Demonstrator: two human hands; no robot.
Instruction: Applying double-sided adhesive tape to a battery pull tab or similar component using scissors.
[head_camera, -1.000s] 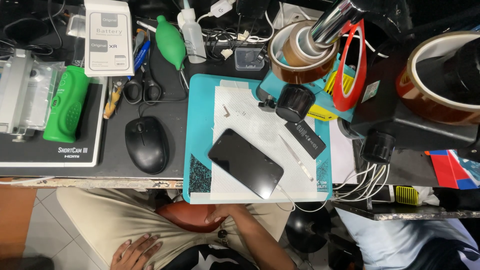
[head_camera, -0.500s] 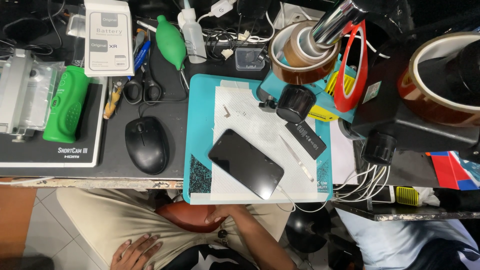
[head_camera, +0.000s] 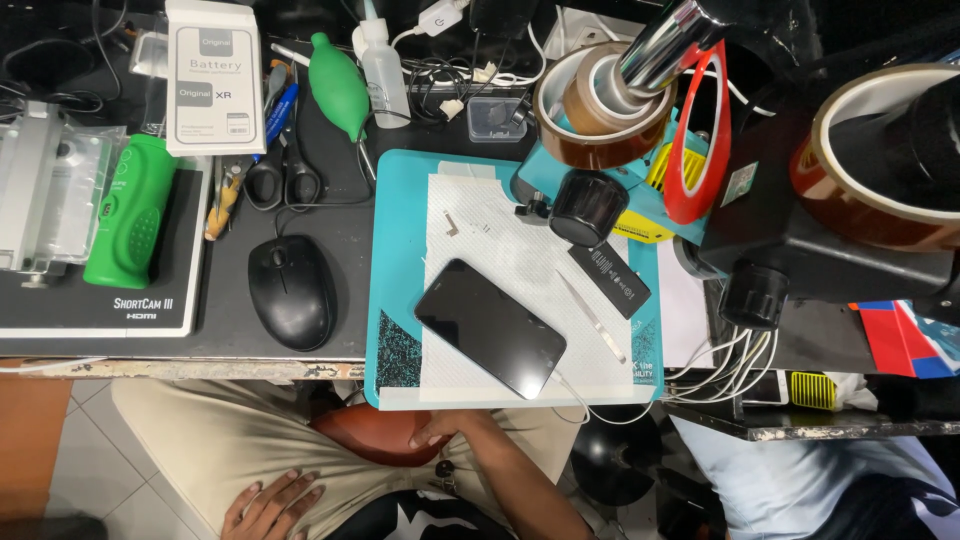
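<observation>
My left hand (head_camera: 272, 503) lies flat on my thigh below the desk, fingers apart and holding nothing. My right hand (head_camera: 441, 430) rests on a reddish-brown seat (head_camera: 365, 437) just under the desk's front edge, with its fingers partly hidden. Above it, a black smartphone (head_camera: 490, 326) lies face up and slanted on a white sheet (head_camera: 480, 225) over a teal work mat (head_camera: 395, 250). Thin tweezers (head_camera: 592, 316) and a slim black bar-shaped part (head_camera: 610, 279) lie right of the phone. Neither hand touches anything on the desk.
A black mouse (head_camera: 292, 291) sits left of the mat, near a green handheld device (head_camera: 131, 222), scissors (head_camera: 286, 176), a white box (head_camera: 214, 76), a green air blower (head_camera: 338, 84) and a squeeze bottle (head_camera: 385, 68). Amber tape rolls (head_camera: 556, 132), a red tape roll (head_camera: 700, 190) and a black microscope body (head_camera: 800, 245) crowd the right.
</observation>
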